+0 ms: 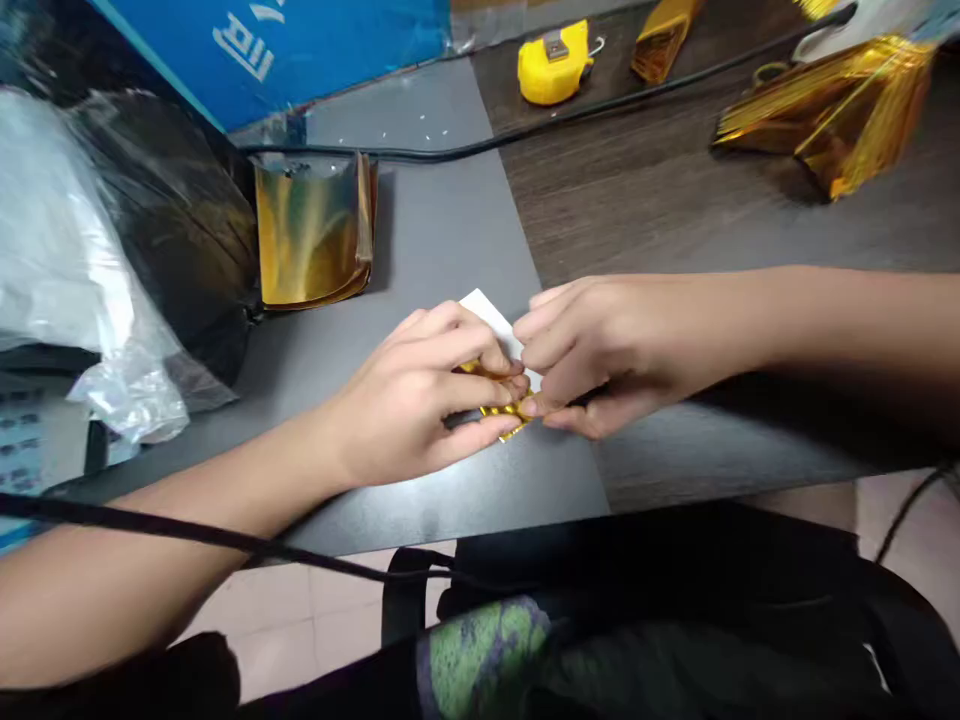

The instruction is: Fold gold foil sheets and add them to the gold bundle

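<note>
A small piece of crinkled gold foil (508, 410) lies between my hands near the front of the table, partly hidden by fingers. My left hand (442, 390) is closed on it, thumb along its near edge and fingertips pressed down on top. From the right, my right hand (592, 350) pinches the foil's right end between curled fingers and thumb. Under both hands a white sheet of paper (487, 313) shows, its corner pointing away from me. Behind my left hand stands a curved stack of gold foil sheets (311, 240).
Toward the back are a yellow tape measure (553, 65), a folded gold foil bundle (664, 40) and a fanned gold foil bunch (840, 110). A black cable (427, 155) crosses the table. Black plastic bag (172, 210) and clear plastic (112, 280) sit left, below a blue box (337, 50).
</note>
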{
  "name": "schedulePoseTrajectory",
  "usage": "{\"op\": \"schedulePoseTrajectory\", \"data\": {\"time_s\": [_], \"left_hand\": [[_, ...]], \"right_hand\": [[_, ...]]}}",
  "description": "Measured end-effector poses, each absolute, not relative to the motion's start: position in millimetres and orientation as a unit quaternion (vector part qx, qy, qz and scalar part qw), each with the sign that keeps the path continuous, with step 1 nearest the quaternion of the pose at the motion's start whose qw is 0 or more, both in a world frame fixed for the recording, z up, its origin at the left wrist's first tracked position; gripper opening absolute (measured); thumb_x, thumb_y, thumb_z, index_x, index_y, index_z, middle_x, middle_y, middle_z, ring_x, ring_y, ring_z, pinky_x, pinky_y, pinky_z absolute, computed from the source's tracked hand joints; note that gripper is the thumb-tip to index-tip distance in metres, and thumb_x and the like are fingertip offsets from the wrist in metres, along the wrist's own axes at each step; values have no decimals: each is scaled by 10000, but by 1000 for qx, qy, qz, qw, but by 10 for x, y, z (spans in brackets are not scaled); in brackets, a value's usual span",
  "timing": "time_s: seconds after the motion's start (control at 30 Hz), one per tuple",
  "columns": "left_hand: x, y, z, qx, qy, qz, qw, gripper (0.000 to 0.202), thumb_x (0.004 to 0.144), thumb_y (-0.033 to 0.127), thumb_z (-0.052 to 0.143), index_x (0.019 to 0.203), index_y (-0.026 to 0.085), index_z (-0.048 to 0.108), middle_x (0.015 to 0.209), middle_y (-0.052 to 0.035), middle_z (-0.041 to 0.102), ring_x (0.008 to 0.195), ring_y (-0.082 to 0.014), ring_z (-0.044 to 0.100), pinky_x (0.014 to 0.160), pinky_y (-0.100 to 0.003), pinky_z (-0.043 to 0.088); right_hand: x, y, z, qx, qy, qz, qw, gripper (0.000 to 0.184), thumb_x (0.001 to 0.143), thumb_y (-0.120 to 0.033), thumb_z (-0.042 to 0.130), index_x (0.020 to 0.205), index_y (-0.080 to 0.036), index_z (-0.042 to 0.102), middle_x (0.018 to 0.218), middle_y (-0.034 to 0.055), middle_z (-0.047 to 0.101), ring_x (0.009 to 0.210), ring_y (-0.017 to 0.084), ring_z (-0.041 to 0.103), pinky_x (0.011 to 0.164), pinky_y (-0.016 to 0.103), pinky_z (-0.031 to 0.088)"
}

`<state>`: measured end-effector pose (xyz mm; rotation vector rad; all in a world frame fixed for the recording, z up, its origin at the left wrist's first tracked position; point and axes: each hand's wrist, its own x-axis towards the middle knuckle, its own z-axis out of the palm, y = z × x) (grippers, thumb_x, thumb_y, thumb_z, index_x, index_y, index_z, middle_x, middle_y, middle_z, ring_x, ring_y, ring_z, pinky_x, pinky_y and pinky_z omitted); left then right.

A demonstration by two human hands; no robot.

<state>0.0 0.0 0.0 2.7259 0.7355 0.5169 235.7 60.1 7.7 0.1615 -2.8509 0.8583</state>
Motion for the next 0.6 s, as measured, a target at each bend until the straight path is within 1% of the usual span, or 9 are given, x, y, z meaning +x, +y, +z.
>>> {"op": "schedulePoseTrajectory", "data": {"time_s": [0.17, 0.27, 0.37, 0.5, 0.6], "left_hand": [[11, -6, 11, 947, 254, 163, 112, 178, 889, 395, 683, 1034, 312, 746, 1041, 2, 713, 1076, -118, 601, 930, -271, 475], [15, -15, 31, 948, 260, 150, 106, 160, 897, 406, 666, 968, 287, 744, 1037, -1, 705, 1078, -122, 591, 908, -269, 456], [13, -23, 38, 944, 270, 146, 120, 158, 908, 408, 647, 935, 274, 727, 1035, 12, 700, 1083, -111, 584, 913, -263, 432], [8, -24, 35, 936, 282, 146, 152, 180, 920, 435, 621, 955, 274, 692, 1050, 20, 681, 1077, -99, 565, 899, -255, 395], [13, -34, 38, 931, 303, 128, 160, 233, 922, 478, 596, 968, 258, 657, 1061, 1, 635, 1023, -96, 536, 870, -254, 384]], "right_hand": [[2372, 578, 65, 49, -956, 279, 82, 328, 1035, -227, 509, 718, -192, 587, 765, 19, 626, 799, 154, 554, 789, 314, 414], [2378, 569, 36, 54, -958, 259, 113, 303, 1047, -258, 487, 786, -200, 630, 826, 29, 660, 835, 162, 569, 789, 318, 420], [2380, 570, 17, 60, -959, 243, 134, 258, 1041, -284, 519, 852, -198, 673, 865, 32, 683, 872, 165, 584, 807, 318, 418], [2367, 574, 21, 51, -960, 252, 109, 210, 1019, -291, 571, 872, -195, 687, 844, 21, 679, 858, 162, 579, 831, 318, 404], [2353, 573, 30, 38, -955, 273, 110, 170, 1005, -285, 591, 907, -181, 684, 863, 25, 684, 854, 165, 564, 834, 318, 392]]}}
